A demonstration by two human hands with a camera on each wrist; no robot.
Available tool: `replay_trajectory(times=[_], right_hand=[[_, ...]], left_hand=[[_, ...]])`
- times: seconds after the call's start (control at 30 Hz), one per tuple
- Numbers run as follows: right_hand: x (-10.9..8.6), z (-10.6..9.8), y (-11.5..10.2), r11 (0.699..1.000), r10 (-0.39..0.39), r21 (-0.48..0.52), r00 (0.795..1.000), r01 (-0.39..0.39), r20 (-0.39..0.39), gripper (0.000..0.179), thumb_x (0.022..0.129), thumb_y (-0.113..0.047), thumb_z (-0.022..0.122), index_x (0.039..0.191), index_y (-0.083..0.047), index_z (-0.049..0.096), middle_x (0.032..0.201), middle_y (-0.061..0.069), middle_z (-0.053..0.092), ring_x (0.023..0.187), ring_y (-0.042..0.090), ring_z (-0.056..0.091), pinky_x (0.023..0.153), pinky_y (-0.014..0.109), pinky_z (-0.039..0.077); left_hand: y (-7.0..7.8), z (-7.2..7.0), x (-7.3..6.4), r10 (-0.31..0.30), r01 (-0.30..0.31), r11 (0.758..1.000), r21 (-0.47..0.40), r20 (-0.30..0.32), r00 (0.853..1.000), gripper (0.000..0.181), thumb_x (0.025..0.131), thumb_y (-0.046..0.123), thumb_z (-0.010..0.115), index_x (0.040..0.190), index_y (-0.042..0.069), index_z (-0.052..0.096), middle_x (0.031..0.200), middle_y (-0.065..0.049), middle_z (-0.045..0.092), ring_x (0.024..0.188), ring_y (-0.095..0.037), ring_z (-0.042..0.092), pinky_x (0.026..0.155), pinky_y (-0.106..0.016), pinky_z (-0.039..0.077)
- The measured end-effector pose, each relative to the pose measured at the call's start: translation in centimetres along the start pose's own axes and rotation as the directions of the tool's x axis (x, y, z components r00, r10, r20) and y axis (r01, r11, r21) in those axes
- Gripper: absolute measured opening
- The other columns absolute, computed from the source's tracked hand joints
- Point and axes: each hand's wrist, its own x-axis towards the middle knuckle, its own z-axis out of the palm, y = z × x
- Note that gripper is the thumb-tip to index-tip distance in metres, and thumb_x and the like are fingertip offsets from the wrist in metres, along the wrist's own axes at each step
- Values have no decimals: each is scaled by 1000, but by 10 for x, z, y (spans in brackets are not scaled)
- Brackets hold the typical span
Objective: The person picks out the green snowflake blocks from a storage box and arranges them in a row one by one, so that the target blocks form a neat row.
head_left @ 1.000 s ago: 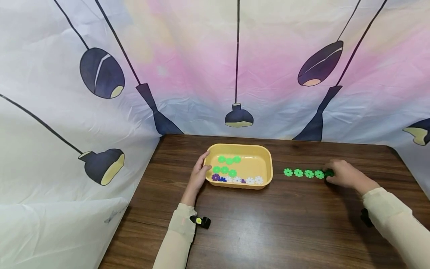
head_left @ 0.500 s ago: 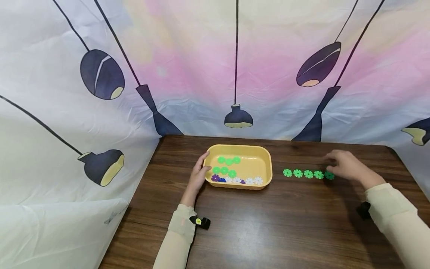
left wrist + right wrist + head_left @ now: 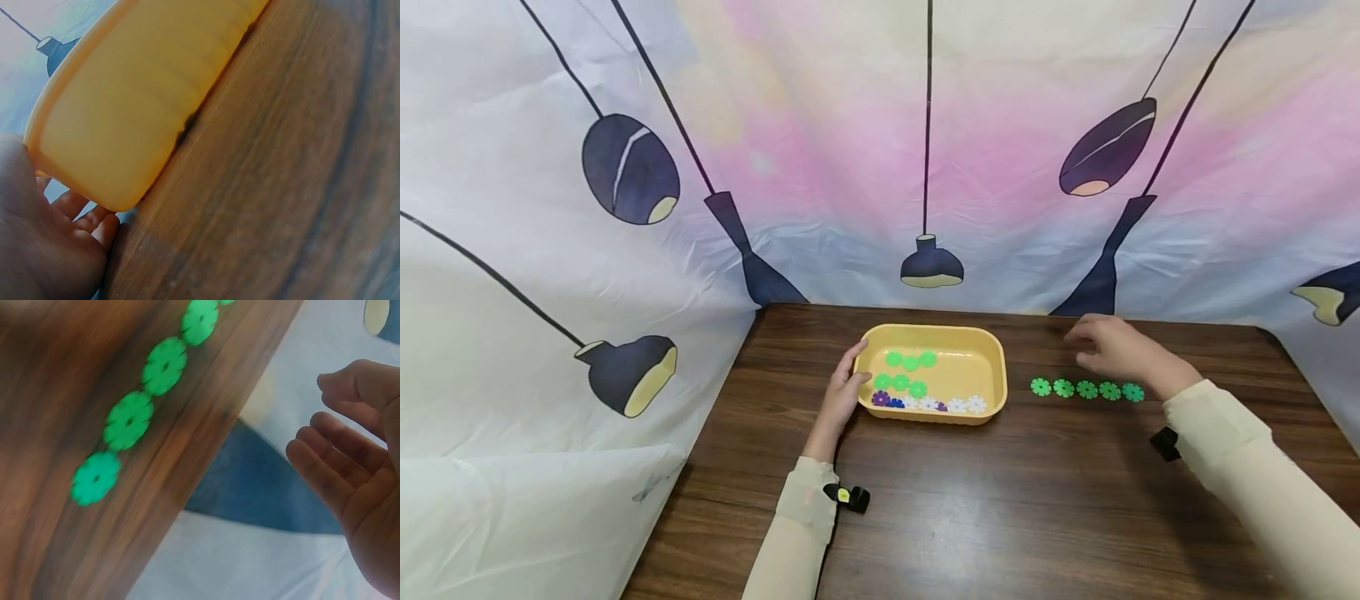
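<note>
Right hand [image 3: 1114,347] shifted left; fingers [image 3: 319,475] apart; green disc row [image 3: 1087,389] below them; left hand [image 3: 841,390] clamped on tray [image 3: 973,371].

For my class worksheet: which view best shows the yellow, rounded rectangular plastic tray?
The head view: the yellow plastic tray shows nearly whole, inside included. The left wrist view has only part of its outside; the right wrist view, none.

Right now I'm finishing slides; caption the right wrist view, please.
A row of green, notched, plastic-looking discs on a brown wood-grain table, the bare right hand apart from them.
</note>
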Motion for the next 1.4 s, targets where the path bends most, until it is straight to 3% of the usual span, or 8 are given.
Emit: replay_trajectory(times=[0.23,0.47,0.63,0.8,1.0,1.23,1.4], right_hand=[[24,0,-30,1000,-10,18,1000,10,13,29,96,-3,69,123,3,74,127,23,66,114,41,66,89,55,56],[52,15,-55,994,-109,18,994,109,4,26,93,1,70,118,3,76,121,19,68,107,36,68,88,51,57],[71,28,-76,986,-165,28,986,165,8,24,92,0,71,115,1,78,115,14,70,101,31,69,86,48,58],[89,44,-98,977,-213,41,975,210,64,27,93,0,67,118,3,76,117,15,70,107,32,68,91,48,57],[103,79,-121,963,-269,42,950,266,158,28,93,2,67,119,3,76,116,15,72,108,30,69,93,43,57],[114,111,-131,960,-280,68,934,271,220,33,97,2,61,127,-2,75,121,13,71,112,27,67,96,42,56],[116,116,-133,964,-264,71,935,255,238,31,101,-1,59,124,-7,78,116,8,69,106,22,65,93,39,56]], left_hand=[[1,0,-2,0,0,1000,8,6,1000,61,100,-2,51,161,7,43,171,-15,31,159,-33,21,124,-55,24],[-6,0,-3,43,-43,998,37,8,999,61,99,3,50,160,10,46,169,-16,34,158,-39,23,123,-57,27],[-6,1,-4,38,-39,999,38,4,999,61,99,2,50,160,9,46,169,-17,34,158,-39,23,123,-57,27],[-2,1,-1,11,-11,1000,5,2,1000,60,101,-1,50,161,7,43,170,-15,32,159,-34,22,124,-56,24],[-3,-1,-3,-2,2,1000,9,4,1000,61,100,-2,50,160,5,42,170,-16,31,159,-34,20,126,-55,21],[34,2,-18,-4,4,1000,-21,16,1000,60,98,-6,50,158,-3,43,169,-24,31,159,-39,20,125,-56,21],[35,1,-16,-6,7,1000,-21,24,1000,60,99,-6,51,158,-1,43,169,-23,30,158,-39,21,124,-56,23]])
